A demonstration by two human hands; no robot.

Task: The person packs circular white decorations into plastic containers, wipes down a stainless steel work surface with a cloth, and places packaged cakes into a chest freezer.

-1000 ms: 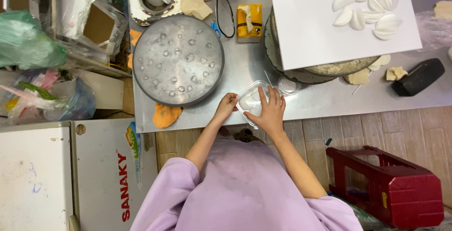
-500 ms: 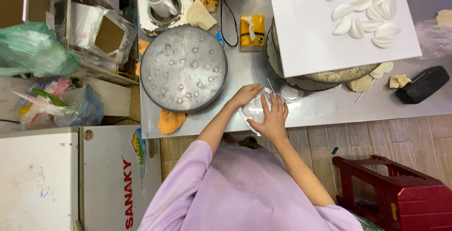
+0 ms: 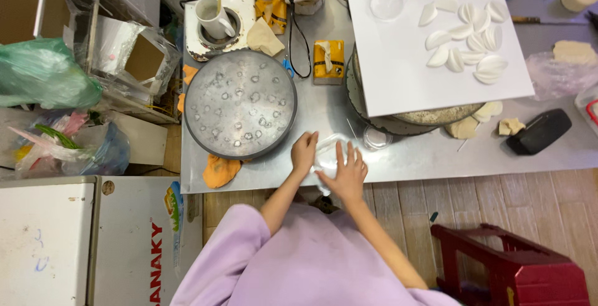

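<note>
Going from my left: the green bag (image 3: 45, 80) sits at the far edge with the boxes (image 3: 128, 57) beside it, then the round metal tray (image 3: 240, 103) on the steel table (image 3: 324, 109), an orange cloth (image 3: 220, 171) poking out from under its near rim. My left hand (image 3: 304, 152) rests just right of that tray, fingers curled together onto the edge of a clear plastic sheet (image 3: 329, 156) at the table's near edge. My right hand (image 3: 346, 172) lies flat on the same sheet, fingers spread apart and pressing down — nothing clamped in it that I can see. Beyond my hands a small clear dish (image 3: 376, 138) stands by the big round pan (image 3: 398, 119), and a white board (image 3: 398, 63) on that pan carries the folded white dumplings (image 3: 464, 28). Compared with half a second back, my view has swung so the table fills more of the frame, and both hands sit a little nearer the table's edge on the sheet — my left looks more closed than before. I judge I'm flattening the sheet, not lifting it.
</note>
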